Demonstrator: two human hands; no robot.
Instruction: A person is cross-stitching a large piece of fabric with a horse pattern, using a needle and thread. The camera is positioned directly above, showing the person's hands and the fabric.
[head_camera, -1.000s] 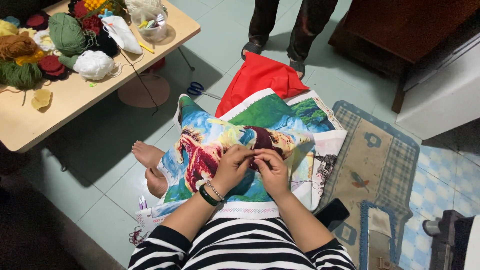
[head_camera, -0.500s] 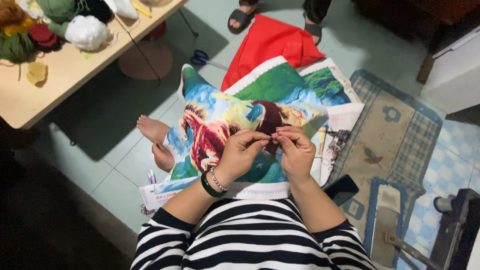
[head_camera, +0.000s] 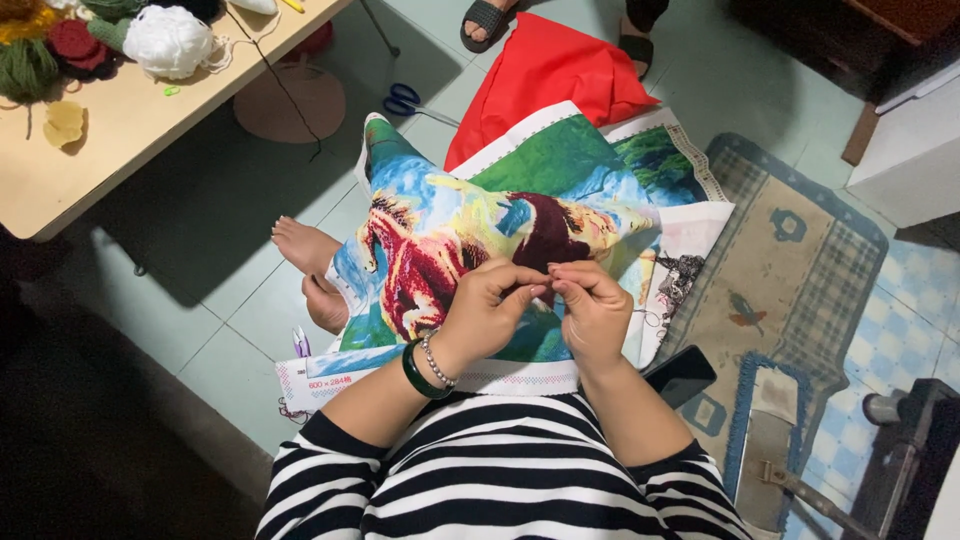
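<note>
I see the embroidery canvas (head_camera: 470, 230) spread over the lap, long axis running away from me. Just above its near edge, my left hand (head_camera: 487, 305) and right hand (head_camera: 593, 310) meet, fingers (head_camera: 535, 290) pinched narrow on something too small to tell.

Yarn balls: one white (head_camera: 168, 40), one maroon (head_camera: 73, 42). Scissors (head_camera: 405, 99): one pair. Embroidery canvas (head_camera: 470, 235): one. Red cloth (head_camera: 545, 70): one.
</note>
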